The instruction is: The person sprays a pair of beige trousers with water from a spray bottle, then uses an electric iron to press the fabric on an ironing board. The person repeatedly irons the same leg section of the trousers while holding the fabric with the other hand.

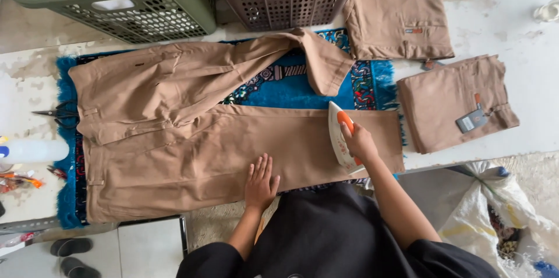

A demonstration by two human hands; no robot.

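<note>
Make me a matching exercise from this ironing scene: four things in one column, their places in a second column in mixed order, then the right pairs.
Things
1. iron
2. scissors
3. green basket
4. folded trousers with a tag

Places
A. at the far left corner of the table, with laundry inside
B. in the right hand, on the trouser leg
C. on the bare table to the right of the blue mat
D. at the left end of the mat, beside the waistband

Pairs: 1-B, 2-D, 3-A, 4-C
</note>
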